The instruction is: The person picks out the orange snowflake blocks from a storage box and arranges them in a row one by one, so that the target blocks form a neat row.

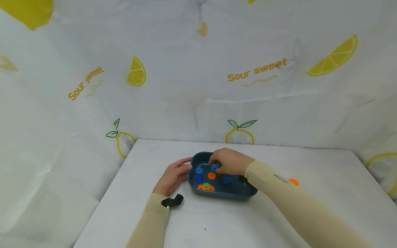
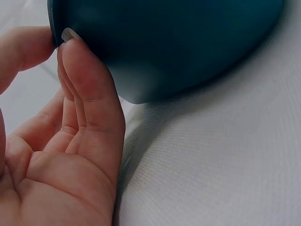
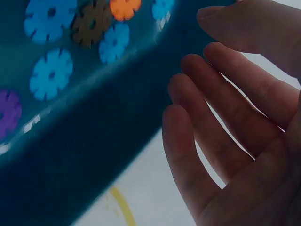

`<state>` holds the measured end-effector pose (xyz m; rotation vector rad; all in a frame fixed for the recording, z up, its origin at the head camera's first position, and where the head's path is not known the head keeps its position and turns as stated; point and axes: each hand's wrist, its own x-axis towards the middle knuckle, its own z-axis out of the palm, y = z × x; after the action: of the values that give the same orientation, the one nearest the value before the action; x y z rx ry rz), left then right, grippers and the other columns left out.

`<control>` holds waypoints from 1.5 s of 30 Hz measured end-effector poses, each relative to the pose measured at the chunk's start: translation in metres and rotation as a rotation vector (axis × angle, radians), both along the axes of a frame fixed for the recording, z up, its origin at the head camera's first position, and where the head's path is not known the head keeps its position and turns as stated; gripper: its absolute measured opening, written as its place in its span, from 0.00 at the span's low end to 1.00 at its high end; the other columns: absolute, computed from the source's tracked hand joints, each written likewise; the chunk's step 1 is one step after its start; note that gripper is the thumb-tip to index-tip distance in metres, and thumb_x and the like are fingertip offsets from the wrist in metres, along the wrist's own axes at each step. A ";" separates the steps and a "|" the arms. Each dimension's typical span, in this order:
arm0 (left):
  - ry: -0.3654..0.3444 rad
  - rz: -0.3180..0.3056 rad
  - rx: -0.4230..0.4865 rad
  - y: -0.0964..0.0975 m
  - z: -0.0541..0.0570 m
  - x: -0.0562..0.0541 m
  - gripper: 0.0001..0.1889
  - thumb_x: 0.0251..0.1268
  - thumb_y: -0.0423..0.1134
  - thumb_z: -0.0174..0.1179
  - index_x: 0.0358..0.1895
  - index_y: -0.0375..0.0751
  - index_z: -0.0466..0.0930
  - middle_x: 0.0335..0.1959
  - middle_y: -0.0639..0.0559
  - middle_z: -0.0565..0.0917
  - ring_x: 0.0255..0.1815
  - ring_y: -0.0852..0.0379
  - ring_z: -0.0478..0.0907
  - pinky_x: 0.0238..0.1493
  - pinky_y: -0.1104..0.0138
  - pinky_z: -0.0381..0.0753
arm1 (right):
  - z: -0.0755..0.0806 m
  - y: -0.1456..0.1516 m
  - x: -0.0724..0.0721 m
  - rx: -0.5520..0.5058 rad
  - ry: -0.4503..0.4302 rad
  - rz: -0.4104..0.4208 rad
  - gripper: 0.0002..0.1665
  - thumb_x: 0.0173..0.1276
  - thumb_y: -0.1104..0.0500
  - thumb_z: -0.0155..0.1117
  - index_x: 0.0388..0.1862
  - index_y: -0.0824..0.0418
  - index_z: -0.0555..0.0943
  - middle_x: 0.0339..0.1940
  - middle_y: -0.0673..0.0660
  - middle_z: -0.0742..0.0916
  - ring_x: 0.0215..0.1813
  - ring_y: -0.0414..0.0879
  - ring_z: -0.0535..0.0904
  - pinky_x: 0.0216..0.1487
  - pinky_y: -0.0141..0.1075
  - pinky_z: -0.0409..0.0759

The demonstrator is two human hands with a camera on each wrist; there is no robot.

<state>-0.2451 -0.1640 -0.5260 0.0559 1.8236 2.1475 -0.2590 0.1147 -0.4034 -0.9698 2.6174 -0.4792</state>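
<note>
A dark teal tray [image 1: 217, 195] with rounded corners sits on the white table. At its left end my left hand [image 1: 173, 177] grips the rim, thumb on one side and a finger on the other, as the left wrist view shows. My right hand [image 1: 231, 162] is over the tray's far side, fingers loosely bent and apart, nothing between them in the right wrist view. Notched plastic discs lie inside: a light-blue disc [image 1: 199, 170], an orange disc [image 1: 211, 175], a green disc [image 1: 206, 185], a brown disc [image 3: 91, 23], a purple disc [image 3: 8, 113] and others.
Right of the tray, partly behind my right forearm, an orange disc [image 1: 294, 182] lies on the table [image 1: 204, 217]. A white lemon-print cloth [image 1: 173, 113] hangs behind the table. A black device [image 1: 172, 200] is on my left wrist.
</note>
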 end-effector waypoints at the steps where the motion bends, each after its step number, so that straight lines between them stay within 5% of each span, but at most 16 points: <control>1: -0.008 0.001 0.004 0.001 0.000 -0.001 0.28 0.77 0.45 0.68 0.76 0.44 0.77 0.70 0.43 0.85 0.59 0.53 0.86 0.61 0.64 0.87 | -0.002 -0.004 0.000 0.013 -0.009 0.004 0.19 0.73 0.58 0.75 0.61 0.57 0.89 0.58 0.55 0.90 0.59 0.51 0.85 0.68 0.51 0.84; 9: -0.008 -0.006 0.015 0.003 0.001 -0.002 0.29 0.77 0.45 0.68 0.76 0.44 0.76 0.68 0.43 0.86 0.57 0.55 0.87 0.61 0.64 0.87 | -0.024 -0.022 0.000 0.142 0.054 0.036 0.19 0.70 0.54 0.80 0.58 0.57 0.91 0.49 0.50 0.90 0.51 0.43 0.85 0.65 0.44 0.86; 19: -0.011 0.009 -0.001 0.000 0.002 -0.003 0.29 0.75 0.46 0.70 0.75 0.46 0.78 0.67 0.43 0.87 0.57 0.54 0.87 0.60 0.65 0.88 | -0.035 -0.028 -0.004 0.159 0.102 0.044 0.17 0.67 0.53 0.82 0.53 0.55 0.93 0.44 0.48 0.88 0.46 0.41 0.81 0.60 0.40 0.87; 32: -0.011 -0.002 -0.003 0.001 0.002 -0.003 0.31 0.74 0.47 0.71 0.76 0.46 0.77 0.68 0.45 0.86 0.59 0.54 0.87 0.61 0.64 0.87 | -0.042 -0.028 -0.006 0.149 0.165 0.084 0.13 0.68 0.55 0.81 0.50 0.56 0.93 0.41 0.48 0.87 0.44 0.41 0.79 0.55 0.39 0.87; 45: -0.021 0.019 0.005 0.002 0.004 -0.001 0.29 0.75 0.44 0.70 0.76 0.46 0.77 0.60 0.44 0.90 0.54 0.55 0.87 0.58 0.65 0.88 | -0.042 -0.029 -0.009 0.151 0.124 0.056 0.12 0.69 0.55 0.81 0.49 0.55 0.92 0.41 0.48 0.86 0.44 0.42 0.79 0.56 0.40 0.87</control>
<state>-0.2466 -0.1618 -0.5216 0.0174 1.8144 2.1581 -0.2681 0.0861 -0.4449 -1.0505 2.6809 -0.2105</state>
